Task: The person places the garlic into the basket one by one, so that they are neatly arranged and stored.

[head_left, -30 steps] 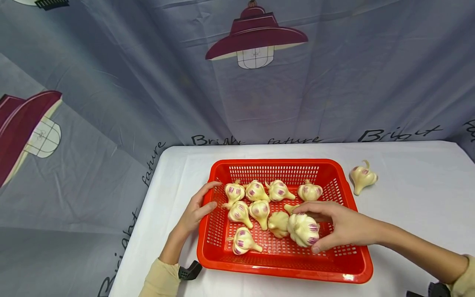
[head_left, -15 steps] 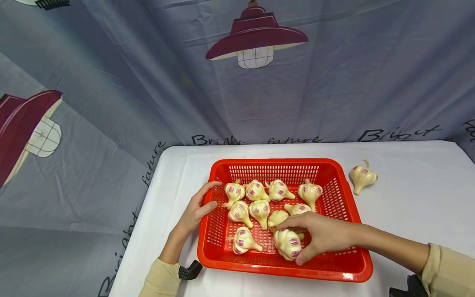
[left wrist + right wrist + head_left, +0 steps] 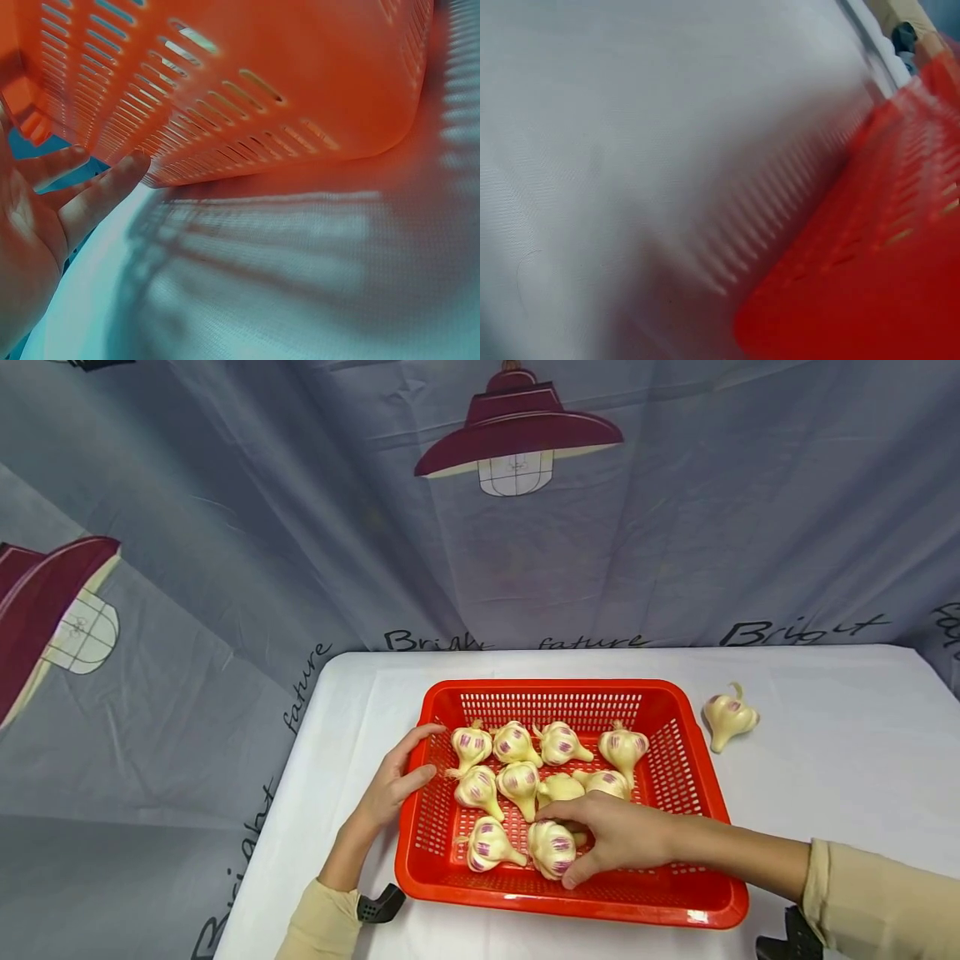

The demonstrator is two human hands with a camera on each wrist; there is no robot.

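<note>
A red plastic basket (image 3: pixel 573 902) with slotted walls holds several garlic bulbs, pale with purple streaks. My right hand (image 3: pixel 626 833) reaches over its right side and grips one garlic bulb (image 3: pixel 552 850) near the front wall, thumb and fingers on either side. Left of that bulb lies another garlic bulb (image 3: pixel 489 845). At the basket's left rim rests my left hand (image 3: pixel 388 781), thumb and forefinger touching the edge. The left wrist view has straight fingers (image 3: pixel 112 187) against the outer wall. In the right wrist view, only basket and cloth appear, blurred; the hand is hidden.
A single garlic bulb (image 3: pixel 729 718) lies on the white tablecloth (image 3: pixel 840 727), right of the basket. Behind the table hangs a grey curtain (image 3: pixel 712 527) printed with lamps and lettering. Black devices are strapped at both wrists.
My right hand has carried its garlic bulb leftward and toward the basket's front, beside another bulb. The back right bulb has turned, its stem now pointing forward. My left hand stays at the rim.
</note>
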